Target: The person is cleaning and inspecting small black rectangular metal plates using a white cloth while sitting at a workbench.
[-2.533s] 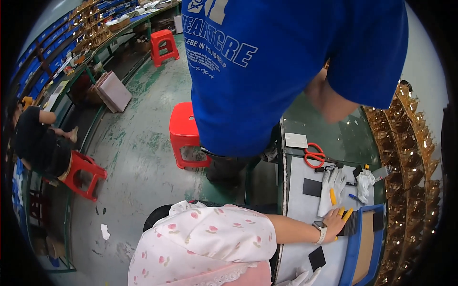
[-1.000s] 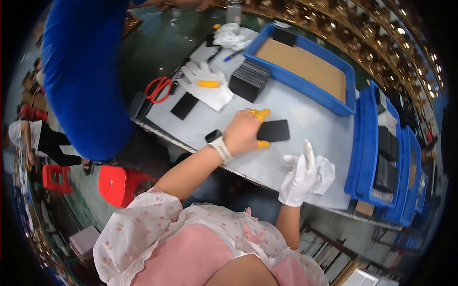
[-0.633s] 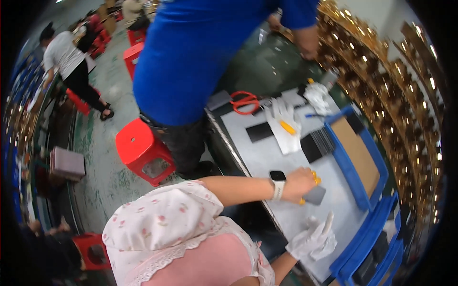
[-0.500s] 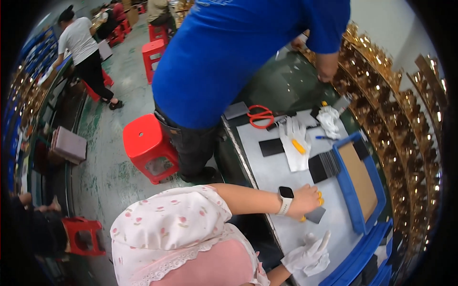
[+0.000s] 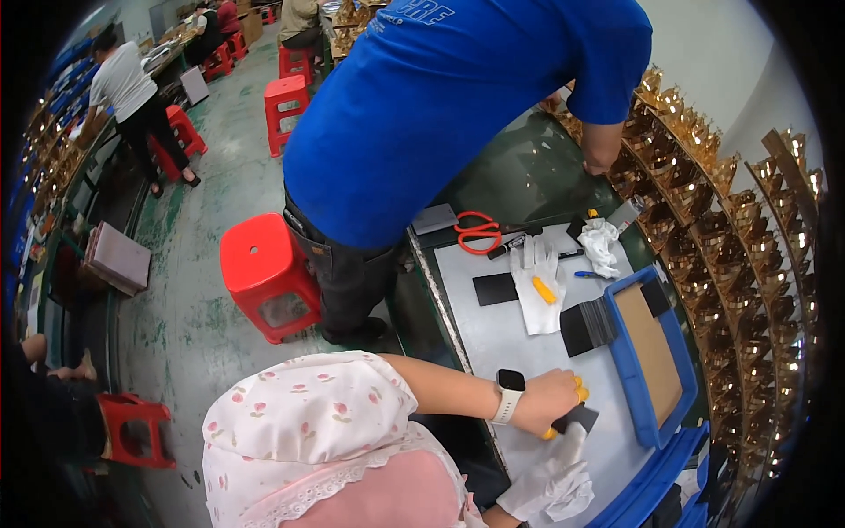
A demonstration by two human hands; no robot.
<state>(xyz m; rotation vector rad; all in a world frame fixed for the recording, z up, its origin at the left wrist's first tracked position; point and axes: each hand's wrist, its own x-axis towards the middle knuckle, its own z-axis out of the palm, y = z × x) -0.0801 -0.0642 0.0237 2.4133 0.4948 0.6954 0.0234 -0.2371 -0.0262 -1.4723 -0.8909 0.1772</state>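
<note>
My left hand (image 5: 547, 403), bare with a watch at the wrist and yellow covers on some fingertips, pinches a small dark square card (image 5: 581, 420). My right hand (image 5: 554, 484) wears a loose white glove; its fingers meet the card's near edge, closed about it as far as the glove's folds show. Both hands are over a white sheet (image 5: 493, 348) on the table. Beyond them lie a row of dark cards (image 5: 588, 327), an empty white glove (image 5: 539, 308) with a yellow piece (image 5: 543, 290) on it, and a single black card (image 5: 495, 289).
A blue tray (image 5: 634, 370) with a brown board stands right of the cards; more blue trays (image 5: 656, 484) sit nearer. Red-handled scissors (image 5: 478, 233) lie farther off. A co-worker in a blue shirt (image 5: 422, 132) leans over the table. Gold-coloured parts (image 5: 704, 238) line racks at right. A red stool (image 5: 268, 273) stands left.
My gloved right hand has moved up to the dark card and now touches it. My left hand has shifted slightly toward me with the card, and the view has shifted a little.
</note>
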